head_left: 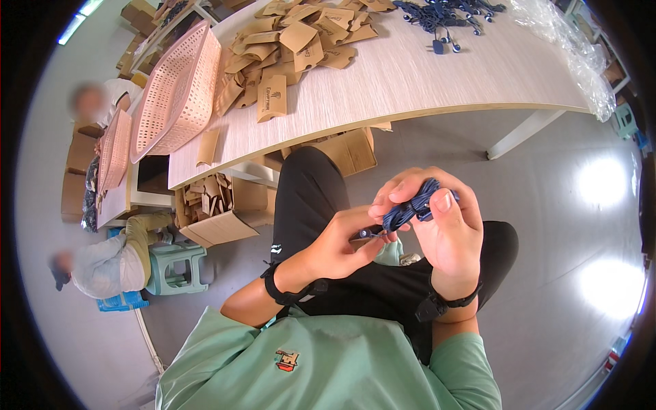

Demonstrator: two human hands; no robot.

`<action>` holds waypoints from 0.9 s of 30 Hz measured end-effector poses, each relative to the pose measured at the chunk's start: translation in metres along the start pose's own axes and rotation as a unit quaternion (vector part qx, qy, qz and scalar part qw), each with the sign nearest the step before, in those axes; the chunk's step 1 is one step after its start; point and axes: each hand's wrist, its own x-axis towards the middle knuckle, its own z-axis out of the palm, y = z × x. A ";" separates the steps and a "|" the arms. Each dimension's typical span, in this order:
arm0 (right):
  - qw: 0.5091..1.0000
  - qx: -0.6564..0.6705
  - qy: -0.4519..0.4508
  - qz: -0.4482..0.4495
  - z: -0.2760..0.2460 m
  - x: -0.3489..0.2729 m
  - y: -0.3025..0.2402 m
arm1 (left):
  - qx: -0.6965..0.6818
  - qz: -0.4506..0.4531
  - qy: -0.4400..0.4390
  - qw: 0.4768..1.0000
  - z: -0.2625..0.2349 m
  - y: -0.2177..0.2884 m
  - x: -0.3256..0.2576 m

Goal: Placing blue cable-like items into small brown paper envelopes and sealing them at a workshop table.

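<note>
My right hand (pixel 444 225) grips a coiled bundle of dark blue cable (pixel 410 205), held over my lap. My left hand (pixel 342 246) pinches the bundle's lower end, where a small plug sticks out between the fingers. Both wrists wear black straps. On the pale wooden table (pixel 410 82) ahead lie a heap of brown card sleeves (pixel 294 41) and a pile of more dark blue cables (pixel 444 14).
A pink perforated basket (pixel 178 89) leans at the table's left end. An open carton with card pieces (pixel 212 205) sits under the table, beside a green stool (pixel 174 266). Clear plastic bags (pixel 581 48) lie at the table's right. Two other people sit at the left.
</note>
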 end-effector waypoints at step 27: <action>0.959 -0.280 -0.003 -0.039 -0.004 0.005 0.008 | 0.101 -0.073 0.102 0.987 0.005 0.013 0.000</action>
